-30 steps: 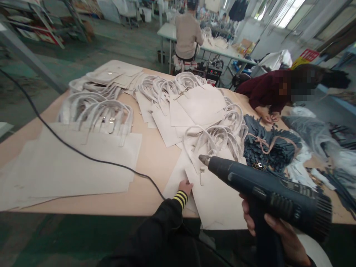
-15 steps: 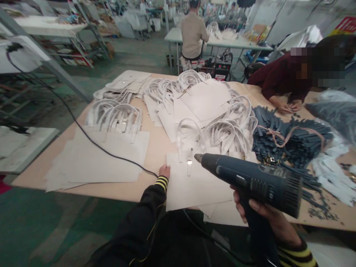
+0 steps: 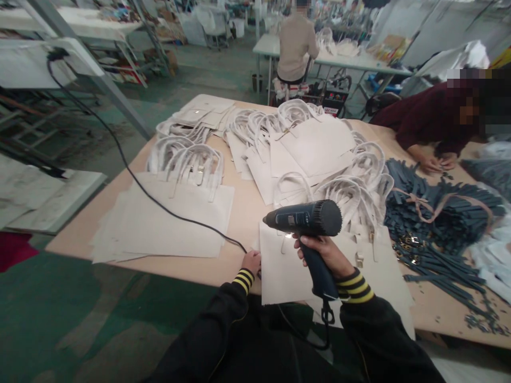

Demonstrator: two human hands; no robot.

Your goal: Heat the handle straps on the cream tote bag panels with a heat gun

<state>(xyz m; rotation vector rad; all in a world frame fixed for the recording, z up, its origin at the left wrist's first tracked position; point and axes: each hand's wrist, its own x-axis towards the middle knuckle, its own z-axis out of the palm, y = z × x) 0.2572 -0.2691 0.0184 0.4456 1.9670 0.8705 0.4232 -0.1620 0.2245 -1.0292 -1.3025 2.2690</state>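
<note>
The step in hand looks to be heat-gun work at one bag, with the heat gun (image 3: 293, 217) raised but not trained on it. The right hand (image 3: 325, 255) has its grip clamped round the gun's handle, over the near edge's middle stretch of the counter (image 3: 247, 215). The nozzle (image 3: 267, 218) points left, beside the bag's upper left corner, towards bare counter rather than at the clasp (image 3: 288, 235).

The bag (image 3: 283, 279) lies flat, its lower edge reaching past the counter's near edge. At its left side is the left hand (image 3: 252, 261), fingers curled; whether that grip is closed on the bag, on the cord (image 3: 199, 222) or on neither, I cannot tell.

Turning heat onto the bag would call for a twist of the right wrist to bring the nozzle round and down, with the left fingers out of its line. The cord crosses the left bags (image 3: 175, 223), towards the counter's left edge, and meets the left hand, so any swing should leave it slack. On the right, the dark straps (image 3: 439, 207) lie near a co-worker's hands (image 3: 433, 162), well apart from the nozzle.
</note>
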